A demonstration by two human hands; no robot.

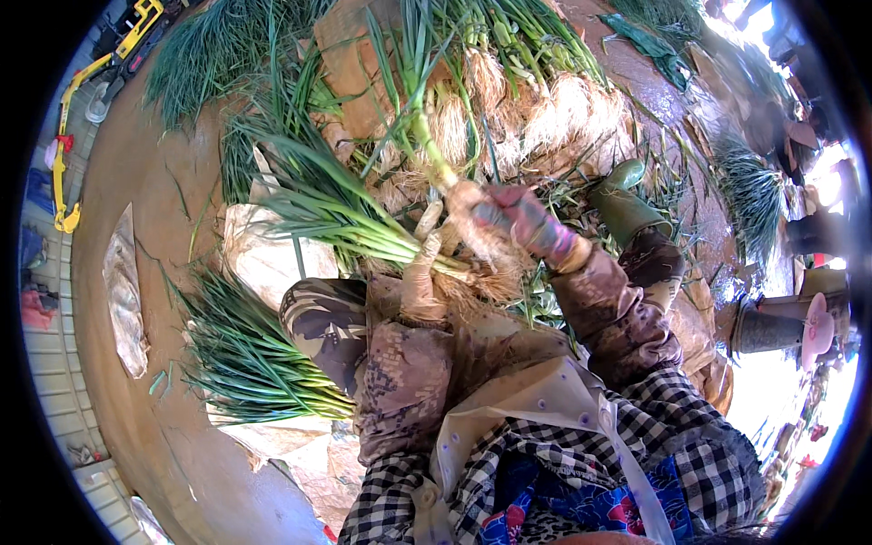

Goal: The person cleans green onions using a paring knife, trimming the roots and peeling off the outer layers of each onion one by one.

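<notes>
My left hand point(421, 289), in a pale glove, is closed around a bunch of green garlic point(363, 227) near its roots. The flat leaves fan out to the left. My right hand point(527, 225), in a multicoloured glove and blurred by motion, grips the root end of a thicker green garlic stalk point(427, 141). That stalk points up and away, its leaves reaching the far pile. Loose pale roots point(495, 272) hang between my hands, above my lap.
A pile of green garlic with shaggy roots point(572, 113) lies ahead. Another bundle point(259, 350) rests beside my left knee on pale sacking point(272, 241). A green boot point(631, 204) stands right of my hands. More leafy heaps point(745, 186) and a dark bucket point(767, 329) are at right.
</notes>
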